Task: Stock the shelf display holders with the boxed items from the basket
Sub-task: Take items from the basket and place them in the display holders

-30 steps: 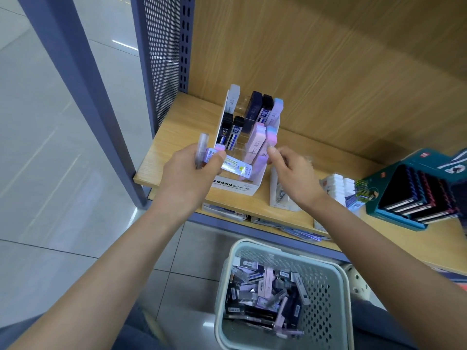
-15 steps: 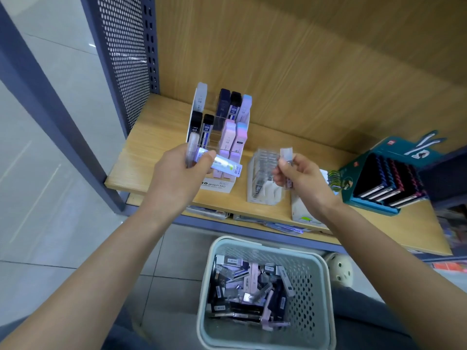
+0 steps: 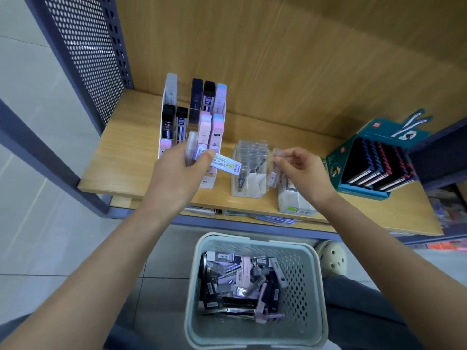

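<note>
Gripping a clear tube case (image 3: pixel 191 144) and a labelled box (image 3: pixel 225 164) in the left hand (image 3: pixel 177 178), fingers curled tight. Pinching a small clear box (image 3: pixel 277 153) in the right hand (image 3: pixel 303 170), just right of the clear holder (image 3: pixel 252 147). Rest of the stock down in the basket (image 3: pixel 298 294), well below both hands. Thin pinch, narrow slots: could snag a rim and drop, or tip that light holder.

Left hand (image 3: pixel 177 174) grips two slim boxes (image 3: pixel 225 164); right hand (image 3: pixel 304 170) pinches a clear box (image 3: pixel 278 153).
</note>
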`<state>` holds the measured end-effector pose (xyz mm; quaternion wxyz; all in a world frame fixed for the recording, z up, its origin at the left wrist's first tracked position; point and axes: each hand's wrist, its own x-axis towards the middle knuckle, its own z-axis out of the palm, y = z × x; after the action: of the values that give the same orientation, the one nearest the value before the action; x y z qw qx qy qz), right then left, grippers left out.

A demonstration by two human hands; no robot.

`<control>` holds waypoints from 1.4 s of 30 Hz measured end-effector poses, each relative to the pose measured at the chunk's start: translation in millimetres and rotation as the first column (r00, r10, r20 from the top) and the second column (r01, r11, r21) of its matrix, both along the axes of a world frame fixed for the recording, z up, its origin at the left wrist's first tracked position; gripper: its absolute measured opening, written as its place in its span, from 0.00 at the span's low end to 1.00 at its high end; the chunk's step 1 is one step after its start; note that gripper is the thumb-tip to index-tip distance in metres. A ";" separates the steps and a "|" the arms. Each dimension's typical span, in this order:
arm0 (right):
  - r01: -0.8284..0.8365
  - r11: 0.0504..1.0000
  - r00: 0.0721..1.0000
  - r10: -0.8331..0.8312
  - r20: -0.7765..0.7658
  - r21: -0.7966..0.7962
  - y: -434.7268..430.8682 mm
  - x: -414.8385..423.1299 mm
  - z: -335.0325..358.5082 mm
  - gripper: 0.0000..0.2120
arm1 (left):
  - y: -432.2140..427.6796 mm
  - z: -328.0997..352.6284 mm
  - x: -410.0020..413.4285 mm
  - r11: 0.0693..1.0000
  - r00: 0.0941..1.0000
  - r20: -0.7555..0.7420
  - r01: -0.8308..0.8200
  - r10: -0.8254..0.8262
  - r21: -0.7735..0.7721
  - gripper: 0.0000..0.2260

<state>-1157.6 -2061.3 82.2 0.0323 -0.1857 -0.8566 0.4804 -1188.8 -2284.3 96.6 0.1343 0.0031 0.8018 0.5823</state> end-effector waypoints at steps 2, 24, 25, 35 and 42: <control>0.006 0.999 1.000 -0.005 -0.021 0.046 0.1 -3.0 -8.0 0.05 | 3.9 -1.0 0.3 1.000 1.000 0.007 0.006 -0.006 -0.004 0.12; -0.218 0.854 0.963 0.268 -0.041 0.472 4.1 -23.2 -54.5 0.09 | 16.1 -10.6 -1.7 0.997 0.999 0.016 0.044 -0.043 -0.064 0.13; -0.216 0.859 0.964 0.262 -0.037 0.464 3.7 -23.8 -55.4 0.09 | 16.0 -11.5 -1.7 0.997 0.999 0.016 0.045 -0.044 -0.067 0.13; -0.137 0.797 0.975 0.214 -0.063 0.588 -7.8 -21.5 -51.2 0.06 | 16.4 -12.1 0.0 0.995 0.997 0.003 0.076 -0.076 -0.066 0.13; -0.222 0.960 0.969 0.236 0.070 -0.169 -41.4 0.2 -10.3 0.13 | 9.7 -7.3 3.0 0.998 0.998 0.012 0.061 -0.061 0.002 0.10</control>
<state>-1157.3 -2102.7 71.9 -0.0769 -0.1087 -0.8315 0.5393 -1185.8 -2274.6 89.3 0.1568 0.0242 0.8001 0.5786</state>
